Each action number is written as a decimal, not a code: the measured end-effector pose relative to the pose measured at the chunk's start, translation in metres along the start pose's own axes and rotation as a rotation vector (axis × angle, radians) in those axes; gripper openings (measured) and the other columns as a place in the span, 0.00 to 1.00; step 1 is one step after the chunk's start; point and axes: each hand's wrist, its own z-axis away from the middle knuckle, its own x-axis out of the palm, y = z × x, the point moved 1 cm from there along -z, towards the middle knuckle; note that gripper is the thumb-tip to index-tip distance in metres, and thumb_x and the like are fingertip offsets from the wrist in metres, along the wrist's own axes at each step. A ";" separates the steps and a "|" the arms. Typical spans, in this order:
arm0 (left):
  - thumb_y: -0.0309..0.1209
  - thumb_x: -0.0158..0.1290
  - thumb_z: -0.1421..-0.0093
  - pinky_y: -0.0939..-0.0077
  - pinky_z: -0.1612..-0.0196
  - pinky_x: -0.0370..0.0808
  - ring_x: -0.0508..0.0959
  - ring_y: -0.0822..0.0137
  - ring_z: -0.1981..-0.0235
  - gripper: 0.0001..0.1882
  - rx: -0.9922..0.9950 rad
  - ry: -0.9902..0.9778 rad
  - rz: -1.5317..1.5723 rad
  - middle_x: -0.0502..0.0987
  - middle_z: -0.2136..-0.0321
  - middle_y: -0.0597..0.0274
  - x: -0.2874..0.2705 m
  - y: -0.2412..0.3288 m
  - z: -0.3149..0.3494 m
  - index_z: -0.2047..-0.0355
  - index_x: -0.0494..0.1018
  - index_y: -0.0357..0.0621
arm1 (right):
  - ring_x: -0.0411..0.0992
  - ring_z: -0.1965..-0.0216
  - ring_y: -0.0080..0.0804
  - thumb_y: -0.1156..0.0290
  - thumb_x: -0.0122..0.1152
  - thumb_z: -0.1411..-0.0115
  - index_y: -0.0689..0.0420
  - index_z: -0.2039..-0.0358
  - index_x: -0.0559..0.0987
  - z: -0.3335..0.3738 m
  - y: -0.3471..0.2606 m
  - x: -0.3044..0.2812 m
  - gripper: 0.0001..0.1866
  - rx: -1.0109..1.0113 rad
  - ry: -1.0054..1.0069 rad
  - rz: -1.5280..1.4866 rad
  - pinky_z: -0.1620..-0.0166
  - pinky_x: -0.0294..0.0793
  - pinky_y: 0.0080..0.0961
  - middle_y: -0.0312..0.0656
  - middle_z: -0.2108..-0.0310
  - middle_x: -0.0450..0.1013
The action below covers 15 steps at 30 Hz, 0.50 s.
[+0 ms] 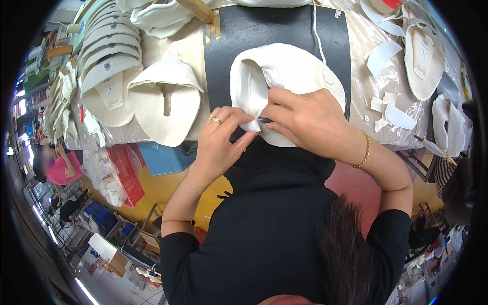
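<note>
A white padded shoe upper [305,68] lies on a black mat [279,28] in front of me, its opening facing up and to the left. My left hand [218,134] pinches a small white flap at the upper's near edge between thumb and fingers. Close against it, my right hand [310,119] is closed around a small dark tool [263,120], whose kind I cannot make out. The tool's tip meets the white material by my left fingertips. My fingers hide part of the upper's near edge.
Left of the mat stands a single white upper [170,104], beside a row of nested uppers [112,63]. White offcuts [394,114] and another upper [424,63] lie to the right. A wooden handle [197,10] rests at the mat's far left corner. Below the table are a blue bin [161,158] and a red crate [124,175].
</note>
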 end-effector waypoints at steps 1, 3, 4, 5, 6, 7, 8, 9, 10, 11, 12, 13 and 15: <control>0.19 0.68 0.56 0.71 0.61 0.75 0.78 0.60 0.65 0.16 0.029 0.010 -0.010 0.78 0.65 0.58 -0.001 0.001 0.000 0.65 0.78 0.39 | 0.76 0.74 0.31 0.64 0.67 0.44 0.51 0.64 0.80 0.000 0.000 -0.001 0.09 -0.013 0.000 0.020 0.73 0.72 0.30 0.32 0.65 0.71; 0.20 0.69 0.57 0.70 0.61 0.75 0.78 0.59 0.64 0.17 0.042 0.016 -0.033 0.79 0.65 0.58 -0.002 0.003 0.000 0.65 0.78 0.39 | 0.76 0.74 0.31 0.63 0.68 0.45 0.51 0.65 0.80 0.000 0.000 -0.002 0.09 -0.033 0.000 0.037 0.74 0.72 0.29 0.32 0.66 0.71; 0.21 0.70 0.57 0.70 0.61 0.75 0.78 0.59 0.64 0.17 0.049 0.019 -0.045 0.79 0.65 0.58 -0.003 0.003 0.001 0.65 0.78 0.39 | 0.76 0.74 0.31 0.63 0.68 0.46 0.51 0.66 0.80 0.000 0.001 -0.003 0.09 -0.042 -0.002 0.049 0.74 0.72 0.29 0.32 0.66 0.71; 0.21 0.69 0.57 0.69 0.61 0.75 0.77 0.59 0.64 0.17 0.055 0.021 -0.044 0.78 0.65 0.59 -0.003 0.004 0.001 0.65 0.78 0.40 | 0.76 0.74 0.30 0.63 0.68 0.46 0.51 0.66 0.80 -0.001 0.001 -0.004 0.09 -0.059 0.005 0.051 0.74 0.72 0.29 0.32 0.66 0.71; 0.22 0.69 0.56 0.68 0.61 0.74 0.77 0.58 0.64 0.16 0.060 0.022 -0.042 0.78 0.65 0.60 -0.003 0.004 0.001 0.65 0.78 0.40 | 0.76 0.74 0.30 0.63 0.68 0.46 0.51 0.66 0.80 -0.001 0.002 -0.005 0.09 -0.075 0.012 0.053 0.74 0.72 0.29 0.32 0.66 0.70; 0.22 0.68 0.56 0.67 0.61 0.74 0.76 0.58 0.63 0.16 0.066 0.024 -0.041 0.78 0.64 0.61 -0.003 0.004 0.001 0.65 0.78 0.41 | 0.76 0.74 0.30 0.63 0.68 0.46 0.51 0.67 0.80 -0.002 0.002 -0.005 0.09 -0.091 0.020 0.059 0.74 0.72 0.29 0.32 0.67 0.70; 0.22 0.68 0.56 0.67 0.61 0.74 0.77 0.58 0.63 0.16 0.078 0.030 -0.038 0.78 0.64 0.61 -0.003 0.004 0.002 0.65 0.78 0.41 | 0.76 0.75 0.30 0.66 0.66 0.47 0.53 0.68 0.79 -0.003 0.003 -0.006 0.08 -0.117 0.031 0.040 0.75 0.73 0.29 0.33 0.66 0.70; 0.22 0.68 0.56 0.67 0.61 0.74 0.77 0.58 0.63 0.16 0.091 0.037 -0.034 0.78 0.64 0.61 -0.003 0.003 0.002 0.65 0.78 0.41 | 0.76 0.76 0.31 0.69 0.63 0.48 0.55 0.69 0.78 -0.004 0.004 -0.007 0.06 -0.144 0.044 0.025 0.76 0.73 0.29 0.34 0.66 0.70; 0.22 0.68 0.57 0.66 0.61 0.74 0.77 0.58 0.63 0.16 0.105 0.048 -0.027 0.78 0.64 0.62 -0.002 0.003 0.002 0.66 0.78 0.41 | 0.77 0.77 0.31 0.72 0.61 0.48 0.57 0.71 0.77 -0.005 0.005 -0.007 0.05 -0.170 0.057 0.009 0.77 0.74 0.29 0.35 0.65 0.70; 0.21 0.67 0.57 0.66 0.61 0.74 0.77 0.58 0.63 0.16 0.114 0.046 -0.029 0.78 0.64 0.62 -0.002 0.003 0.003 0.66 0.78 0.41 | 0.77 0.77 0.31 0.71 0.61 0.48 0.56 0.71 0.77 -0.005 0.005 -0.007 0.05 -0.175 0.048 0.001 0.77 0.73 0.29 0.35 0.65 0.70; 0.21 0.67 0.57 0.66 0.61 0.75 0.77 0.58 0.63 0.16 0.124 0.049 -0.027 0.78 0.64 0.62 -0.002 0.002 0.003 0.66 0.78 0.41 | 0.77 0.77 0.31 0.71 0.61 0.48 0.56 0.71 0.77 -0.005 0.006 -0.007 0.05 -0.181 0.039 -0.007 0.77 0.73 0.29 0.34 0.65 0.70; 0.21 0.67 0.57 0.66 0.61 0.75 0.77 0.58 0.62 0.16 0.133 0.052 -0.025 0.78 0.64 0.62 -0.001 0.002 0.003 0.66 0.78 0.41 | 0.77 0.77 0.31 0.71 0.61 0.48 0.56 0.71 0.76 -0.005 0.006 -0.007 0.05 -0.187 0.030 -0.016 0.77 0.73 0.29 0.34 0.65 0.70; 0.21 0.67 0.57 0.65 0.60 0.75 0.77 0.58 0.62 0.16 0.149 0.057 -0.032 0.78 0.64 0.63 -0.002 0.002 0.004 0.66 0.78 0.41 | 0.77 0.77 0.30 0.71 0.61 0.48 0.56 0.71 0.76 -0.006 0.006 -0.007 0.05 -0.187 0.030 -0.027 0.77 0.73 0.29 0.34 0.65 0.70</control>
